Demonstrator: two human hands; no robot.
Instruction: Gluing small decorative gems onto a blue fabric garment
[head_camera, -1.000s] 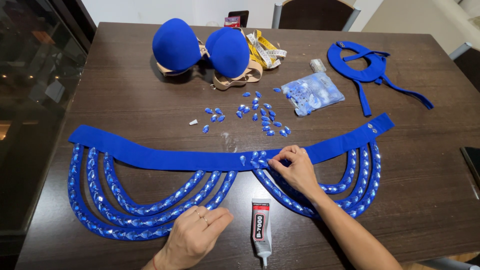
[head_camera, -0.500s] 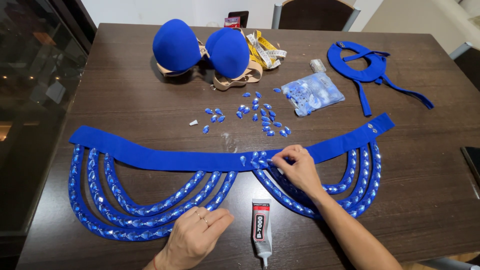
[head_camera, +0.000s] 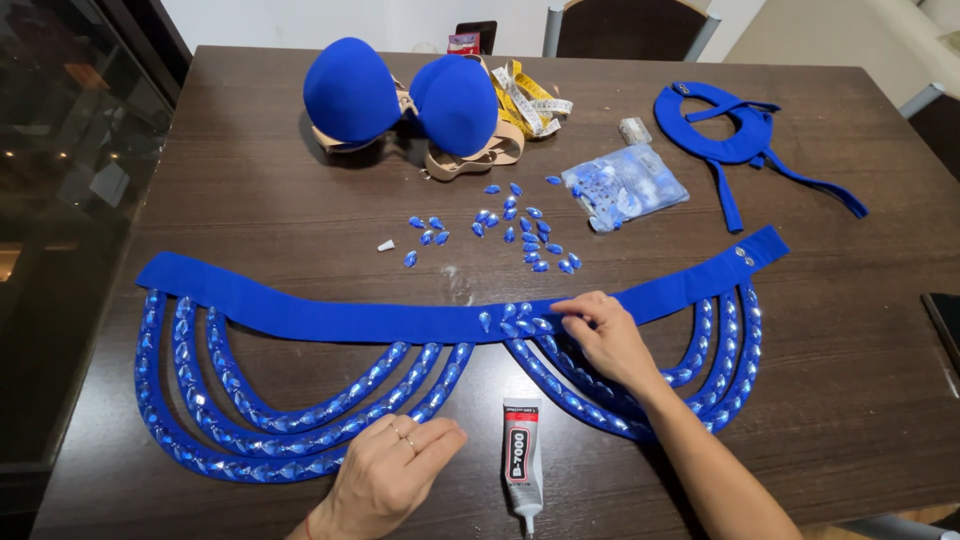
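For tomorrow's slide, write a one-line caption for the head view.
Right hand presses blue gems onto a blue belt; left hand rests on its loops beside a glue tube.

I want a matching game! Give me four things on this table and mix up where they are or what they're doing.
Things:
1. glue tube
2. bag of gems
3. right hand
4. left hand

Places:
A. fingertips on the blue band, by the gems stuck at its middle
B. lying between the two hands, nozzle toward the person
C. resting on the lowest beaded loops
D. beyond the loose gems, right of the blue padded cups

Pairs: 1-B, 2-D, 3-A, 4-C
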